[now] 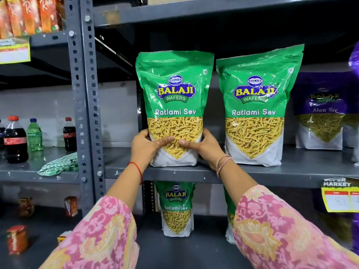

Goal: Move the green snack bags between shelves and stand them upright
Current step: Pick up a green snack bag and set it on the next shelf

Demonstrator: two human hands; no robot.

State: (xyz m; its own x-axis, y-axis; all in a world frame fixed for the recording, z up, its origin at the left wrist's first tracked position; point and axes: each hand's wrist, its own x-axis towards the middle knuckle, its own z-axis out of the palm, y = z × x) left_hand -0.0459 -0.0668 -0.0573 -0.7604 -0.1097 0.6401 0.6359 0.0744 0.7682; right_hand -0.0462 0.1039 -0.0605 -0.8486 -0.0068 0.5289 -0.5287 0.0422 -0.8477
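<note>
A green snack bag (174,90) stands upright near the front edge of the middle shelf (252,174). My left hand (145,145) grips its lower left side and my right hand (206,145) its lower right side, thumbs across the front. A second green bag (256,105) stands upright just to its right, untouched. On the lower shelf (174,249) a third green bag (177,208) stands upright. Another green bag (230,216) there is mostly hidden behind my right sleeve.
Purple snack bags (320,111) stand at the right of the middle shelf. A grey perforated upright post (87,105) divides the racks. Drink bottles (15,140) and a flat green-patterned packet (60,165) sit on the left shelf. A yellow price tag (340,199) hangs at right.
</note>
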